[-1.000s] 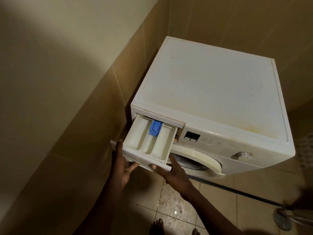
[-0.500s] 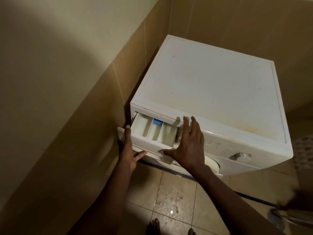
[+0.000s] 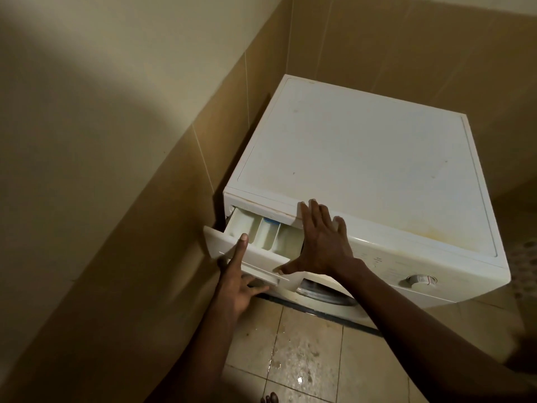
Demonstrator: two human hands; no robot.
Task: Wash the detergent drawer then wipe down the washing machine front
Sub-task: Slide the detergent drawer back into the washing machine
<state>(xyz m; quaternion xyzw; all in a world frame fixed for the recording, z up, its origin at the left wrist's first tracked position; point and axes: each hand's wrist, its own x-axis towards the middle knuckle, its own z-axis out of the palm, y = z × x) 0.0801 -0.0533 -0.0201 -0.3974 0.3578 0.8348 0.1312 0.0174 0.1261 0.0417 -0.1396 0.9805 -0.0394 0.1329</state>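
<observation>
Your left grip (image 3: 236,288) pinches the detergent drawer (image 3: 261,237) by its front panel, thumb above, fingers beneath, likely to steer it; it sits half out at the near-left corner of the washing machine (image 3: 363,170); your right grip (image 3: 319,242) lies spread flat on the front edge, seemingly bracing.

Smooth white plastic drawer (image 3: 255,242)

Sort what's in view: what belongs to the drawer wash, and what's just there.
Job: detergent drawer, washing machine, left hand holding the drawer, right hand flat against the machine.
Just there: wet floor tiles, wall, toes.
</observation>
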